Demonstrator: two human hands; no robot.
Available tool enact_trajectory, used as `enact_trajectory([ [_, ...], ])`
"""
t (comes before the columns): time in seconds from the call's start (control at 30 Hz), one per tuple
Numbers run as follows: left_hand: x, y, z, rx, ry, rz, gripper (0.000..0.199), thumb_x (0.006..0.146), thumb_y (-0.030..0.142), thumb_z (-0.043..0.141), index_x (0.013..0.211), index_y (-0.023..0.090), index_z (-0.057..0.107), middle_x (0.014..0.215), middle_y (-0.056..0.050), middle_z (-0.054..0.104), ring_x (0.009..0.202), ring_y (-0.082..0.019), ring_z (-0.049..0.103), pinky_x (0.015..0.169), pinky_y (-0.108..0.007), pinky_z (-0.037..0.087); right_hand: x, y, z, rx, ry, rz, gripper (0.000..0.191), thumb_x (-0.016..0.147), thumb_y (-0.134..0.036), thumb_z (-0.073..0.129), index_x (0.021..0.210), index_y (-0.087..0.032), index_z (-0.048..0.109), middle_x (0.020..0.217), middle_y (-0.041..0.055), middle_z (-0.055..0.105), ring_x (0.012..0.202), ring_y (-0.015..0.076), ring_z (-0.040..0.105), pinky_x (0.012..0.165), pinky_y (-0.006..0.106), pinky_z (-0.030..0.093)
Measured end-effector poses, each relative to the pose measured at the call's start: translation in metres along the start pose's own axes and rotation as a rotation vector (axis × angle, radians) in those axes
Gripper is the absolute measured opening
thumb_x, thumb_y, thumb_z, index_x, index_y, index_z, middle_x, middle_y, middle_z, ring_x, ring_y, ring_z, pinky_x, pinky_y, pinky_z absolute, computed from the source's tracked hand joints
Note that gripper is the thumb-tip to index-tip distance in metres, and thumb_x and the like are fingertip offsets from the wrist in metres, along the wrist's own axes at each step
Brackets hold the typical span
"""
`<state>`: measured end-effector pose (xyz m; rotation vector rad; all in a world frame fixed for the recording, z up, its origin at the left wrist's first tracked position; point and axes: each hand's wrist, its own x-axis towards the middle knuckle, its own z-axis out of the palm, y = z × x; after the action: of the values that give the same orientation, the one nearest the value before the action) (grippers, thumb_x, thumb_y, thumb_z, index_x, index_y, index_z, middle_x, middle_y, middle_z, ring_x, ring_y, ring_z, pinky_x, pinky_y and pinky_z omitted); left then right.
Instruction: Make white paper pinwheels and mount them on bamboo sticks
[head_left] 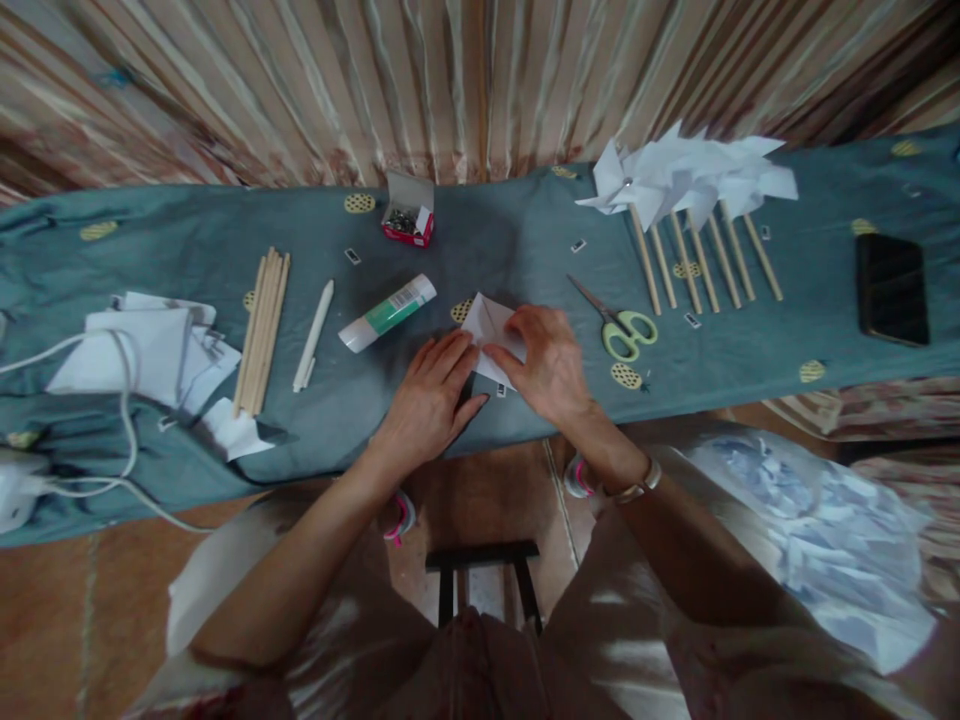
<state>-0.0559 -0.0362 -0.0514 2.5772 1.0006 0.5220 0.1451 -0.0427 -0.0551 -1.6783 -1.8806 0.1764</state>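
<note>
A small white sheet of paper [486, 318] lies on the cloth in front of me, turned cornerwise with crease lines on it. My left hand [435, 390] rests its outstretched fingertips on the paper's left edge, the thumb held apart. From the right, my right hand [551, 362] curls over the paper, thumb and fingers closed on its right part. Just left of the paper lies a white and green glue stick [388, 313]. Scissors with light green handles [624, 330] are to the right of my right hand.
Paper pinwheels on wooden sticks [694, 180] lie at the back right, a black phone [892, 288] beyond. An open red box of small metal pins [409, 215] stands behind. Leftward are a white pen [313, 335], wooden sticks [261, 335], paper pieces [142, 350] and a white cable [129, 420].
</note>
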Motion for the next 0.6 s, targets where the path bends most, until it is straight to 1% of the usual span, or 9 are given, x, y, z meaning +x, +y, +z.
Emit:
enact_trajectory([
  [0.17,-0.005,-0.008,-0.005,-0.013,0.000,-0.013,0.047,0.100,0.040,0.051,0.139,0.014,0.056,0.149,-0.017,0.055,0.144,-0.034,0.044,0.119,-0.059,0.037,0.001,-0.001,-0.001,0.024,-0.013,0.017,0.035,0.094,-0.053,0.058,0.098,-0.019,0.066,0.105,0.0119,0.069,0.102,0.0308,0.060,0.094,0.048,0.050],
  [0.33,-0.017,-0.017,-0.013,0.056,0.037,-0.003,0.044,0.101,0.040,0.051,0.133,0.012,0.060,0.146,-0.017,0.057,0.145,-0.034,0.044,0.117,-0.056,0.041,0.003,-0.002,-0.004,0.013,-0.036,0.028,0.032,0.093,-0.052,0.061,0.097,-0.020,0.065,0.102,0.0101,0.069,0.101,0.0293,0.060,0.095,0.047,0.049],
  [0.47,-0.023,-0.020,-0.017,0.062,0.057,-0.011,0.040,0.100,0.039,0.053,0.130,0.014,0.062,0.146,-0.015,0.058,0.144,-0.032,0.045,0.117,-0.054,0.044,0.002,-0.001,-0.003,0.007,-0.048,0.033,0.029,0.092,-0.048,0.064,0.097,-0.020,0.065,0.103,0.0113,0.068,0.102,0.0304,0.060,0.096,0.048,0.049],
  [0.6,-0.027,-0.021,-0.021,0.062,0.098,-0.022,0.033,0.100,0.035,0.055,0.122,0.014,0.067,0.139,-0.016,0.063,0.138,-0.031,0.052,0.111,-0.052,0.050,0.001,-0.002,-0.002,0.012,-0.020,0.027,0.029,0.092,-0.047,0.064,0.098,-0.019,0.066,0.104,0.0114,0.069,0.101,0.0308,0.060,0.097,0.049,0.048],
])
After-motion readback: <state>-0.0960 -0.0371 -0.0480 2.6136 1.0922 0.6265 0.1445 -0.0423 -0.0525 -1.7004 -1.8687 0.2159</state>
